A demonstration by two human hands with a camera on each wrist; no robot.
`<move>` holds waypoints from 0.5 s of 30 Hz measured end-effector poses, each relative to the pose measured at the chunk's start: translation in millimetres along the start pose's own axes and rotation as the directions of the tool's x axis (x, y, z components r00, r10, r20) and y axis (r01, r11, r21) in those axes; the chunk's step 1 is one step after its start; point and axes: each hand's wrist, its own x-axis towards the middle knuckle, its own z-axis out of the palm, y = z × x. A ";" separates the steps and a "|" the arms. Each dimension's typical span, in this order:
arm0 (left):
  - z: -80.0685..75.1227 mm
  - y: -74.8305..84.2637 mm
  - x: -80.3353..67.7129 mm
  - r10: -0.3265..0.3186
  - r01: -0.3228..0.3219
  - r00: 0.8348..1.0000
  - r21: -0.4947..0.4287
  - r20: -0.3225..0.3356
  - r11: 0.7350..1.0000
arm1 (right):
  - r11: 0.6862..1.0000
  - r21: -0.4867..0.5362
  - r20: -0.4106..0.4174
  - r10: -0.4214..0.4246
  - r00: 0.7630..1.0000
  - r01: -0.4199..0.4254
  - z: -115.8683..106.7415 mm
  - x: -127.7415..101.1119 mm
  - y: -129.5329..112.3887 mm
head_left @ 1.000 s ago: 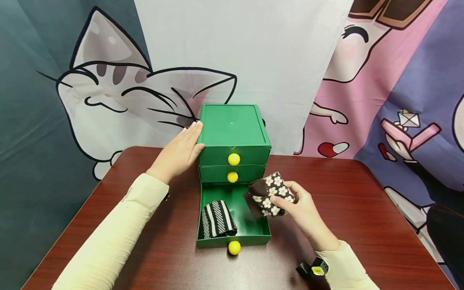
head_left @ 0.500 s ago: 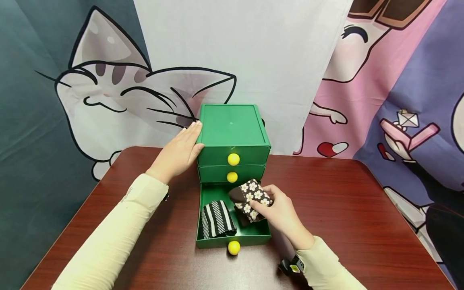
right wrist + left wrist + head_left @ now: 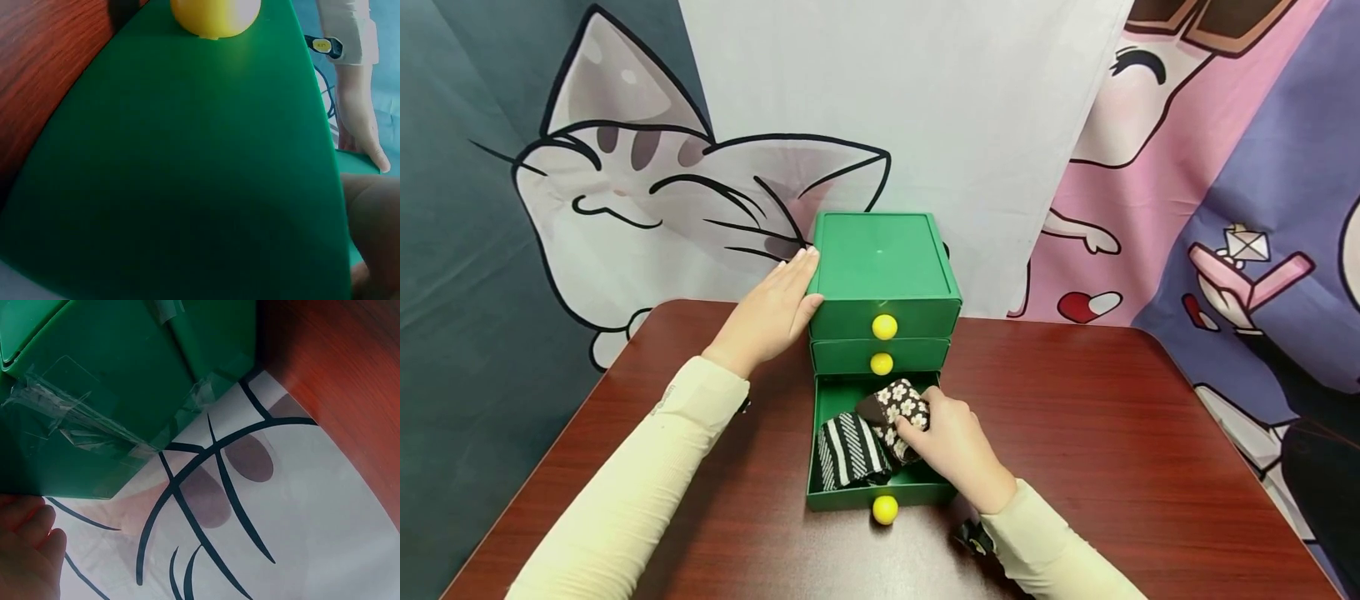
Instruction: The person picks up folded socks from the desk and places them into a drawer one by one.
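A small green drawer cabinet (image 3: 880,254) with yellow knobs stands on the table, its bottom drawer (image 3: 842,501) pulled out. My left hand (image 3: 771,308) lies with straight fingers against the cabinet's left side and top edge. In the left wrist view, its fingers (image 3: 39,534) meet the green side. With thumb and fingers, my right hand (image 3: 955,450) grips a folded brown sock with white flowers (image 3: 902,404), low inside the drawer. The sock overlaps a folded black-and-white striped sock (image 3: 850,450) at the drawer's left. In the right wrist view, a drawer wall (image 3: 187,156) hides the socks.
The upper two drawers are closed, with yellow knobs (image 3: 883,327) facing me. The bottom drawer's knob (image 3: 885,510) sticks out over the reddish-brown table (image 3: 1075,417). A cartoon cat curtain (image 3: 617,233) hangs close behind the table. Clear tape (image 3: 69,406) covers parts of the cabinet's side.
My right hand has moved left and down with the flowered sock, from above the drawer's right edge to inside it beside the striped sock. My left hand has stayed in place.
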 end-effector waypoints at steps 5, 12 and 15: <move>-0.4 -0.7 0.3 -0.001 0.001 1.000 0.004 0.001 1.000 | 0.990 -0.130 -0.038 -0.065 0.997 0.059 -5.9 -3.8 -3.1; -1.5 -0.1 1.1 -0.002 0.002 1.000 -0.002 0.002 1.000 | 0.979 -0.188 -0.089 -0.098 0.991 0.080 -13.7 -4.1 1.1; -1.2 0.0 1.0 -0.004 0.004 1.000 -0.003 0.007 1.000 | 0.983 -0.169 -0.064 -0.089 0.994 0.077 -15.0 -5.0 3.8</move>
